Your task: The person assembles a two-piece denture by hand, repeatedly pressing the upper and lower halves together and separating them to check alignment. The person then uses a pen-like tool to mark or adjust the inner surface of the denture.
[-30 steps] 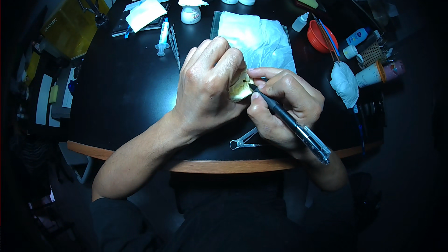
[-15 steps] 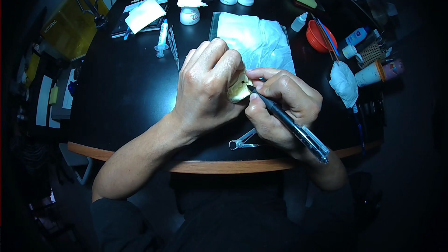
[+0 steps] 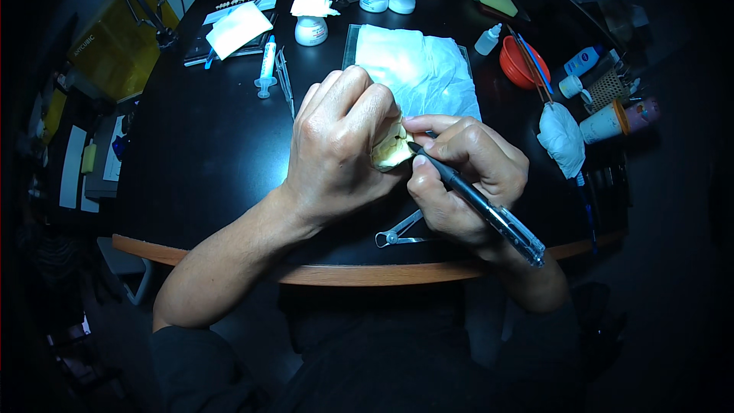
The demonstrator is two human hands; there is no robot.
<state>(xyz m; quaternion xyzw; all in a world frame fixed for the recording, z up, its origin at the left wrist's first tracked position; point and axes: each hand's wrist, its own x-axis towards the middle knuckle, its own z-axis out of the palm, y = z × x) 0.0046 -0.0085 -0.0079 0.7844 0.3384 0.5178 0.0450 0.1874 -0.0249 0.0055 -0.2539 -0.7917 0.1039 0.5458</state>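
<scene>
My left hand (image 3: pixel 342 134) is closed around a small cream-yellow plaster dental model (image 3: pixel 390 151). Only the side of the model facing my right hand shows; the rest is hidden by my fingers. My right hand (image 3: pixel 468 176) grips a black pen (image 3: pixel 489 210) with a clear clip, its back end slanting toward the lower right. The pen's tip is at the model's right edge; whether it touches cannot be made out. Below the hands, a metal caliper (image 3: pixel 394 237) lies near the desk's front edge, partly under my right hand.
Beyond my hands a white tissue (image 3: pixel 417 61) covers a glass plate. To the left lie a syringe (image 3: pixel 267 69) and metal tweezers (image 3: pixel 284 76). White jars (image 3: pixel 311 30) stand at the back. At right are a red bowl (image 3: pixel 514 65), brushes and wadded tissue (image 3: pixel 562 138).
The pen has shifted very slightly right, its tip a little farther from the model's middle. My left hand keeps its hold almost unmoved.
</scene>
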